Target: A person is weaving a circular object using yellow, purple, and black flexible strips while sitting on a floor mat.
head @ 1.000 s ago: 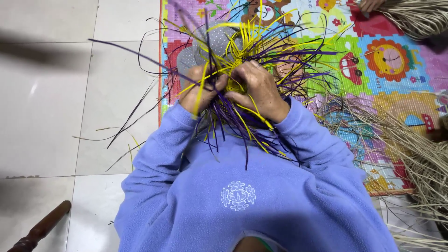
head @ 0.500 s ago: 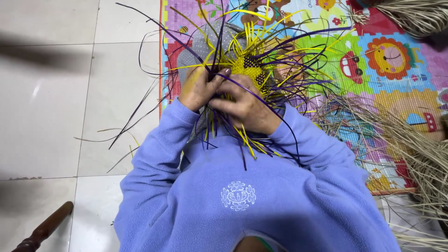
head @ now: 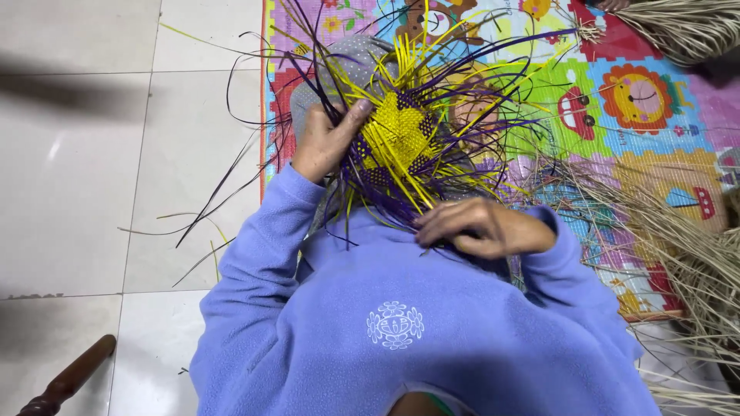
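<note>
A half-woven piece (head: 401, 139) of yellow and purple strips is held up in front of me, its loose strands fanning out on all sides. My left hand (head: 327, 139) grips its left edge, thumb against the woven yellow patch. Below the piece my right hand (head: 482, 227) lies with fingers curled on the lower strands by my chest. Both arms are in blue fleece sleeves.
A colourful foam play mat (head: 640, 92) covers the floor ahead and right. Bundles of pale dry straw (head: 686, 239) lie on its right side, with more straw (head: 686, 27) at the top right. White floor tiles (head: 116, 177) on the left. A dark wooden handle (head: 65, 381) is at bottom left.
The woven piece has turned so its flat yellow patch faces me. My hands have parted: the left moved to the piece's left edge, the right dropped below it.
</note>
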